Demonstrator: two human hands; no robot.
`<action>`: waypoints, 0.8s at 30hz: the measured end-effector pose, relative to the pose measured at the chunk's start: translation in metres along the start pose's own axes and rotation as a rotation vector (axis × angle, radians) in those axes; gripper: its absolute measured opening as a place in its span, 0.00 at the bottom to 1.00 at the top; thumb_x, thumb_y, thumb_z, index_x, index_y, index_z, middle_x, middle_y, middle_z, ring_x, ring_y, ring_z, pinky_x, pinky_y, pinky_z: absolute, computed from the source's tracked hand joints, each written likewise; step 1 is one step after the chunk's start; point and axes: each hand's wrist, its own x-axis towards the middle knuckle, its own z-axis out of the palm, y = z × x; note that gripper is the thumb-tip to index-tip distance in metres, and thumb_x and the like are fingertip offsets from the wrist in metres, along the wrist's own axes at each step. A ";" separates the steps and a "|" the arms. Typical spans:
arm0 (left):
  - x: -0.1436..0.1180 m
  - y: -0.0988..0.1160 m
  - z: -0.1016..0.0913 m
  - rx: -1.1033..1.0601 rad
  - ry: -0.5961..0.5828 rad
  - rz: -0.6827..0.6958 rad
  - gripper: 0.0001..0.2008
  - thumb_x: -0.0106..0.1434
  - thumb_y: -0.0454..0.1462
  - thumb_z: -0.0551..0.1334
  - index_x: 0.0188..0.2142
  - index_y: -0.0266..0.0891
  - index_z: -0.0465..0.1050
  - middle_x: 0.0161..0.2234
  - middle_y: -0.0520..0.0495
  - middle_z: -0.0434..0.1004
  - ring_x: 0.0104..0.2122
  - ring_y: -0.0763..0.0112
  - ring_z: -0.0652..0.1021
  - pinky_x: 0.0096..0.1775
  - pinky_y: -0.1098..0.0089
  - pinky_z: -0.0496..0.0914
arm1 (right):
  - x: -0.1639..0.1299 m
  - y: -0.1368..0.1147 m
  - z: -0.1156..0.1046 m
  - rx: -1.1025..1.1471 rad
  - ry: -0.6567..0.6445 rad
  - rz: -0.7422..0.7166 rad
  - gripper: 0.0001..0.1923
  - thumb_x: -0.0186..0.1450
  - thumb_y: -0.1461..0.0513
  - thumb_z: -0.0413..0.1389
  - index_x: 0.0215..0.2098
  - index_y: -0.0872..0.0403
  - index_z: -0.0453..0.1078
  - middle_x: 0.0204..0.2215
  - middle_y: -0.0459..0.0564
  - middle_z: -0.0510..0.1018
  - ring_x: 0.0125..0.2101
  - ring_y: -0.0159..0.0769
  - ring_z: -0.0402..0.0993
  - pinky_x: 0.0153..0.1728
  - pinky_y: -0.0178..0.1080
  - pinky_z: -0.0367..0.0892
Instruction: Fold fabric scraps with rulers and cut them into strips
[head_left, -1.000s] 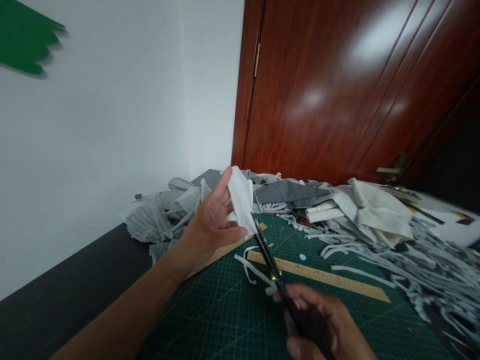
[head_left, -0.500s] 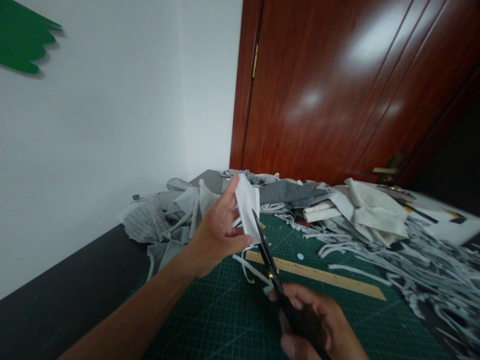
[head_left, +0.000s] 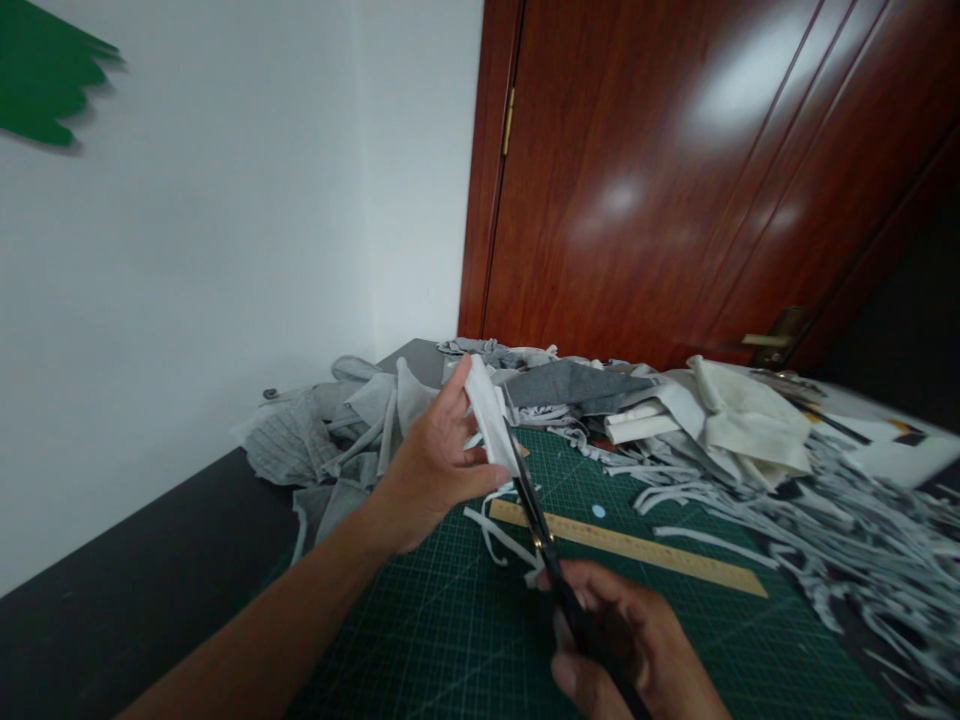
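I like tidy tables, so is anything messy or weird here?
Yes. Thin grey-white cloth strips lie scattered in a tangle over the right side of the green gridded cutting mat, and some cover the far end of the long wooden ruler. Crumpled grey fabric scraps are heaped at the far edge.

Ruler (head_left: 637,548) markings seem too blurred to read.

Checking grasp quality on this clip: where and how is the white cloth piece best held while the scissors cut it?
Best along its left edge, from the left, as the left hand has it: thumb in front, fingers behind. The cloth stands upright and limp, and the scissors in the right hand come up from the lower right, so that grip likely keeps it taut and clear of the blades.
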 end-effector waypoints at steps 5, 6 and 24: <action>0.002 0.002 -0.002 0.004 0.023 0.019 0.63 0.50 0.25 0.76 0.77 0.50 0.44 0.76 0.42 0.51 0.68 0.42 0.66 0.57 0.55 0.79 | 0.002 -0.002 0.003 0.000 -0.001 0.017 0.26 0.57 0.52 0.69 0.52 0.50 0.77 0.30 0.47 0.78 0.30 0.40 0.74 0.34 0.41 0.68; 0.002 0.002 -0.003 0.005 0.024 0.017 0.63 0.50 0.25 0.76 0.77 0.50 0.44 0.76 0.42 0.51 0.69 0.41 0.65 0.57 0.54 0.79 | 0.002 -0.003 0.003 -0.002 0.015 0.017 0.27 0.57 0.51 0.69 0.53 0.50 0.76 0.31 0.48 0.79 0.31 0.41 0.75 0.35 0.42 0.69; 0.004 0.005 -0.007 0.072 0.038 -0.053 0.63 0.50 0.26 0.76 0.77 0.45 0.43 0.75 0.37 0.53 0.68 0.38 0.66 0.59 0.48 0.77 | 0.004 0.001 0.002 -0.074 -0.037 0.002 0.28 0.59 0.50 0.67 0.55 0.50 0.75 0.29 0.45 0.75 0.29 0.39 0.74 0.33 0.41 0.68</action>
